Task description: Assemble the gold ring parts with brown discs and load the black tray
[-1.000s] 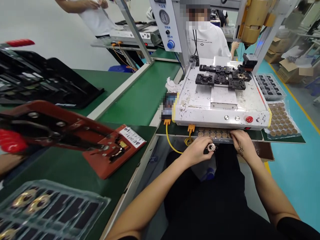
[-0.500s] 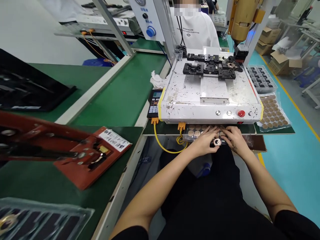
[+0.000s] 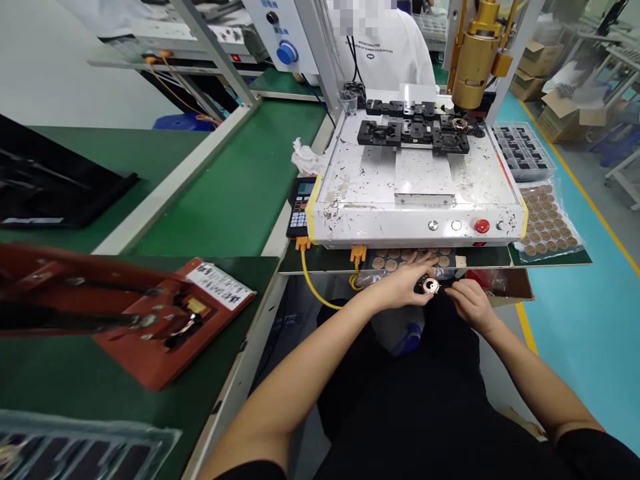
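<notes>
Just in front of the bench edge, my left hand [image 3: 411,283] grips a round rose-gold watch case [image 3: 431,286] between thumb and fingers. Its other fingers reach over a clear-wrapped sheet of round brown discs [image 3: 391,263] lying under the machine's front. Close by on the right, my right hand [image 3: 470,301] is closed in a pinch beside the watch case. Whatever sits between those fingertips is too small to make out. Behind both hands stands a white bench machine [image 3: 370,200] with black fixtures [image 3: 415,133] and a gold spindle [image 3: 471,73].
A keypad controller [image 3: 300,208] and yellow cable [image 3: 317,293] lie left of the machine. Further left is a red hand press [image 3: 170,327]. To the right are another disc sheet [image 3: 545,223], a parts tray [image 3: 523,152] and an open box [image 3: 517,285]. A person in white [image 3: 385,53] sits opposite.
My right hand has drawn back from the disc sheet toward me and now pinches beside the watch case. My left hand keeps hold of the case. The gold spindle has shifted over the machine.
</notes>
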